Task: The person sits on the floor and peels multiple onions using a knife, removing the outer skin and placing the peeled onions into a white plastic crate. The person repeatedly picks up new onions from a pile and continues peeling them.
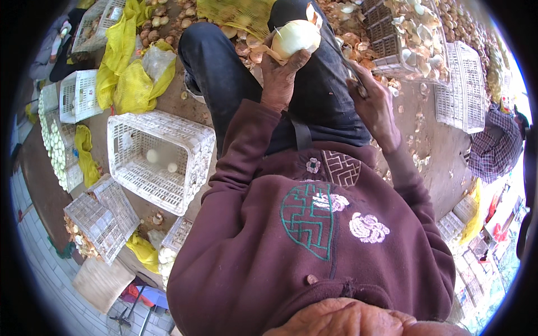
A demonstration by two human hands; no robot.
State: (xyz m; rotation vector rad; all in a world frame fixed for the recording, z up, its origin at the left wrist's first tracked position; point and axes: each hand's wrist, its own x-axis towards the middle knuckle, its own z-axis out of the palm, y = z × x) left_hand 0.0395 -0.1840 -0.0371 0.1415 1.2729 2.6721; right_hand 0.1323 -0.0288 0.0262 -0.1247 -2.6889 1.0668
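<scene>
1. Pale, glossy white, the half-peeled onion (296, 40) sits just past 12 o'clock, above the person's thighs, in the grasp of the left hand (278, 78), whose fingers and thumb cradle it from below and behind.
2. The right hand (376, 103), at 2 o'clock and apart from the onion, has its fingers curled about a slim dark tool (362, 88); its exact kind I cannot tell.
3. A loose flap of papery skin (314, 15) points from the onion toward 1 o'clock. The bulb is rounded, its outline slightly longer from 7 to 1 o'clock; its true root-to-tip axis is unclear.
4. Beneath are dark trousers (224, 73) and a maroon top (246, 224) with embroidered flowers.
5. At 9 o'clock a white plastic crate (197, 162) lies near the left forearm, two pale onions (152, 155) inside.
6. Between 1 and 2 o'clock stands a crate of peelings (386, 42); brown skins litter the brown floor (412, 162) beside it.
7. Yellow mesh sacks (133, 89) lie at 10 o'clock.
8. Farther out, a person in a checked shirt (496, 145) is at 3 o'clock, and pale paving (42, 241) spreads at 8 o'clock.
</scene>
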